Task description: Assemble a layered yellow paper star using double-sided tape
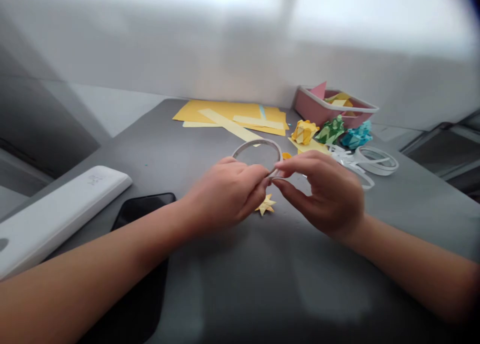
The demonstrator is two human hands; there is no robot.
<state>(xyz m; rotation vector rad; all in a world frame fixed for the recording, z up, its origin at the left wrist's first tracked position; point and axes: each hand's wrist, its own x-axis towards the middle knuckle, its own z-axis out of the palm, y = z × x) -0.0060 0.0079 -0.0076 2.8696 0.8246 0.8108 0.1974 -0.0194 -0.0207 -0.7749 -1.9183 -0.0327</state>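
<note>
My left hand (pixel 232 191) is closed around the lower edge of a roll of narrow tape (pixel 279 155), which is tilted up above the table. My right hand (pixel 330 191) pinches a short length of the tape at the roll's right side, thumb and forefinger close to my left fingertips. Just below the hands, a pale yellow folded paper star (pixel 265 205) lies on the grey table (pixel 240 294). A second white tape roll (pixel 380 168) rests to the right of my right hand, beside curled white strips (pixel 339 154).
Yellow paper sheets (pixel 225 110) and pale paper strips (pixel 228 126) lie at the back. Yellow (pixel 305 132), green (pixel 330 130) and blue (pixel 357 135) folded paper pieces stand before a pink basket (pixel 318 112) holding paper. At left are a long white device (pixel 63 214) and a black phone (pixel 146 206).
</note>
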